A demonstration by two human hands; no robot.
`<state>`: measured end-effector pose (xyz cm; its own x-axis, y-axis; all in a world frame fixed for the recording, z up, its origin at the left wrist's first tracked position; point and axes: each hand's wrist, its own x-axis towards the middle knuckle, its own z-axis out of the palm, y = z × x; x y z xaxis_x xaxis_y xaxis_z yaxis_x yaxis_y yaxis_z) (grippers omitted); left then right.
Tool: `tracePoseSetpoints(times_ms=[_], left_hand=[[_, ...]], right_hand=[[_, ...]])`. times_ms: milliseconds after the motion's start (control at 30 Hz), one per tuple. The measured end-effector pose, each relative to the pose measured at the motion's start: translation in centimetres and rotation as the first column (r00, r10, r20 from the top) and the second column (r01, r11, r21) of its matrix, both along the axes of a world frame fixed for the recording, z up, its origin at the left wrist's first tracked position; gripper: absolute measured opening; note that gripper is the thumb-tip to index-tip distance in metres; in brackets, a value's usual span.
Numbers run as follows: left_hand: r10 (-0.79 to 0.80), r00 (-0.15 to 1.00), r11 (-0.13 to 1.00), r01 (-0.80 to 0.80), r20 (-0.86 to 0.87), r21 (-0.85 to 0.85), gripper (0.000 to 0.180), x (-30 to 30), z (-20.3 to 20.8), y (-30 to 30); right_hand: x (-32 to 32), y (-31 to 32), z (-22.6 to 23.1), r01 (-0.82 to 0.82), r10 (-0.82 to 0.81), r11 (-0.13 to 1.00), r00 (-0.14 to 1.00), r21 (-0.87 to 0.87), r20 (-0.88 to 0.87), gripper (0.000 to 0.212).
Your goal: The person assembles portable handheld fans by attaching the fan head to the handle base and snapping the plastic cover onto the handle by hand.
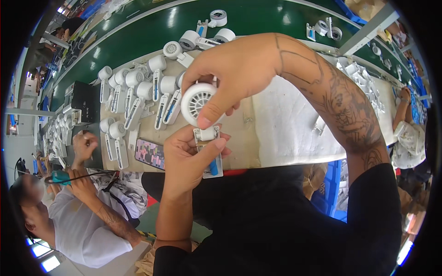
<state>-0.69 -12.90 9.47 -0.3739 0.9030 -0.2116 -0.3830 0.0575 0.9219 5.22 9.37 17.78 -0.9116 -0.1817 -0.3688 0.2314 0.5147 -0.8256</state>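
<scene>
Over the front of the work table I have a white handheld fan between my two hands. Its round, slotted head [199,100] is in the grip of my right hand [235,73], the thumb lying across the lower rim. Directly below, my left hand [186,158] is closed round the open white handle [218,171], which shows a blue cylinder inside. Head and handle meet at the neck; whether they are joined there I cannot tell. Several similar white fans [134,79] with open handles lie to the left and beyond my hands.
A phone [149,153] in a patterned case lies left of my left hand. Beyond the table runs a green belt [258,18] carrying more fan parts. At left are a black box [84,103] and a co-worker holding a teal tool [60,177]. White parts [359,76] are piled at right.
</scene>
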Motion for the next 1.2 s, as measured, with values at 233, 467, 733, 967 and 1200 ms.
tracePoseSetpoints(times_ms=[233, 467, 733, 967, 1200], left_hand=[[0.015, 1.000, 1.000, -0.015, 0.026, 0.016, 0.032, -1.4, -3.7, 0.1], [0.308, 0.949, 0.947, -0.299, 0.061, -0.120, 0.038, -5.1, -8.2, -5.0], [0.311, 0.908, 0.947, -0.320, 0.282, -0.015, 0.042, -4.3, -9.2, -5.8], [0.320, 0.900, 0.943, -0.331, 0.295, -0.014, 0.046, -3.7, -9.7, -4.6], [0.269, 0.832, 0.943, -0.330, 0.486, 0.043, 0.042, -4.2, -7.6, 1.4]], right_hand=[[0.8, 1.2, -1.8, 0.227, -0.196, 0.956, 0.966, 0.188, -0.171, 0.062], [12.8, 14.7, -8.1, 0.609, -0.375, 0.449, 0.792, 0.653, -0.481, 0.022], [19.6, 15.5, -10.4, 0.483, -0.622, 0.314, 0.755, 0.817, -0.207, 0.024], [19.9, 7.0, -11.1, 0.445, -0.806, -0.030, 0.519, 0.895, -0.285, 0.054], [22.1, 3.5, -14.9, 0.658, -0.680, -0.044, 0.532, 0.752, -0.505, 0.032]])
